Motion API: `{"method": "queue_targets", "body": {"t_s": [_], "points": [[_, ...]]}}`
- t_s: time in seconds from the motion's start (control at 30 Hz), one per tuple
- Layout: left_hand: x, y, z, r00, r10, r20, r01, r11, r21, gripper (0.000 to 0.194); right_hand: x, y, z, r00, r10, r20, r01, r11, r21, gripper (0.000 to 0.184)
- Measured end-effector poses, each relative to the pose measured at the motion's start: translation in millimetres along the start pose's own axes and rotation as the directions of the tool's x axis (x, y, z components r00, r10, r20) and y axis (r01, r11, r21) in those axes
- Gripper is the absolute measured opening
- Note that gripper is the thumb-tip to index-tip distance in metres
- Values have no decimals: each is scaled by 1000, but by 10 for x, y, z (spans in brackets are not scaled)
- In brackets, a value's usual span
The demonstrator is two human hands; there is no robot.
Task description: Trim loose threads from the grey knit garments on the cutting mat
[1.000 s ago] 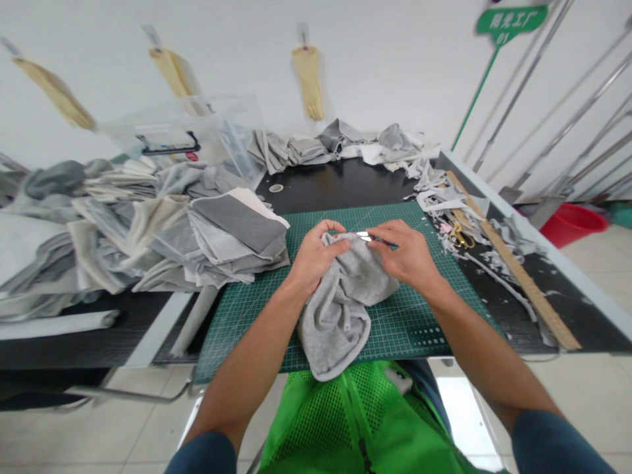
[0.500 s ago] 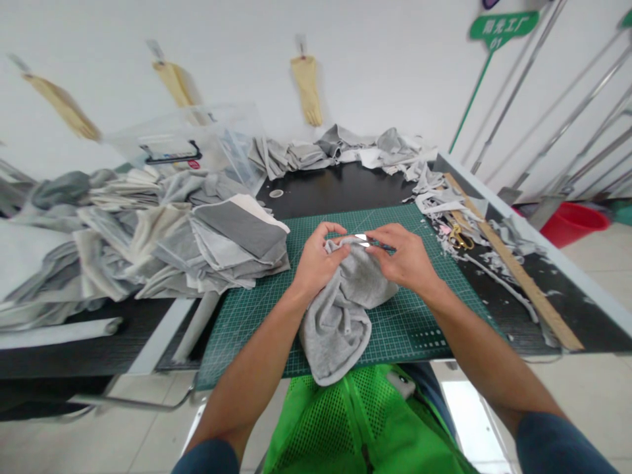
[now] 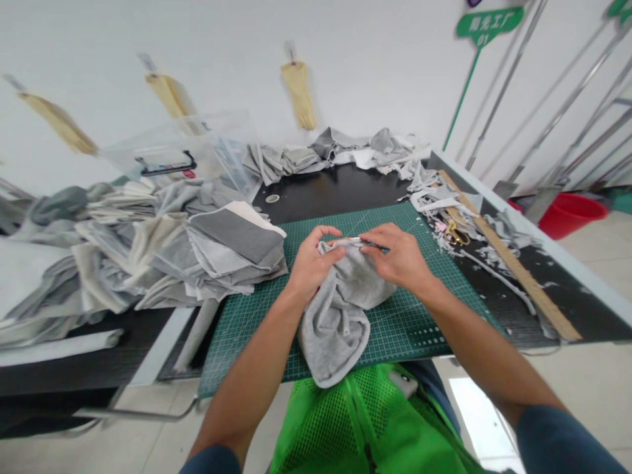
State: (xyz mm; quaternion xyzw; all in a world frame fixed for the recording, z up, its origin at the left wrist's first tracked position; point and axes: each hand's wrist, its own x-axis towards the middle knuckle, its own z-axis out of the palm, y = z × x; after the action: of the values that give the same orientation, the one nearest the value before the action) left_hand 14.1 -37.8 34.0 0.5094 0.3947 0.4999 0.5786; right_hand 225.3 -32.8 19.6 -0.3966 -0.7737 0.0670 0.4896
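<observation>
Two grips (image 3: 312, 263) (image 3: 397, 255), three yellow gloves (image 3: 58, 124) (image 3: 171, 97) (image 3: 299, 95), one green cutting mat (image 3: 241, 316), one clear box (image 3: 172, 148), one white ring (image 3: 272, 198)

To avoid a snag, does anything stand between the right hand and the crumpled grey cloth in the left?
Nothing visible blocks the right hand; its shiny metal tool lies at the upper edge of the grey cloth.

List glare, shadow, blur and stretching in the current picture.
Head view, centre: white glint on the tool in the right hand; head view, top: soft shadows beside the gloves, blurred lettering on the sign; head view, edges: stretched, as with a wide lens.
</observation>
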Motion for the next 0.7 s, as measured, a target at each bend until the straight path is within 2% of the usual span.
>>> {"method": "queue_targets", "body": {"t_s": [0.7], "points": [[66,-79,-21,1000,-20,-6,19,994,-108,59,-4,3,7,1000,13,-22,-12,1000,18,19]]}}
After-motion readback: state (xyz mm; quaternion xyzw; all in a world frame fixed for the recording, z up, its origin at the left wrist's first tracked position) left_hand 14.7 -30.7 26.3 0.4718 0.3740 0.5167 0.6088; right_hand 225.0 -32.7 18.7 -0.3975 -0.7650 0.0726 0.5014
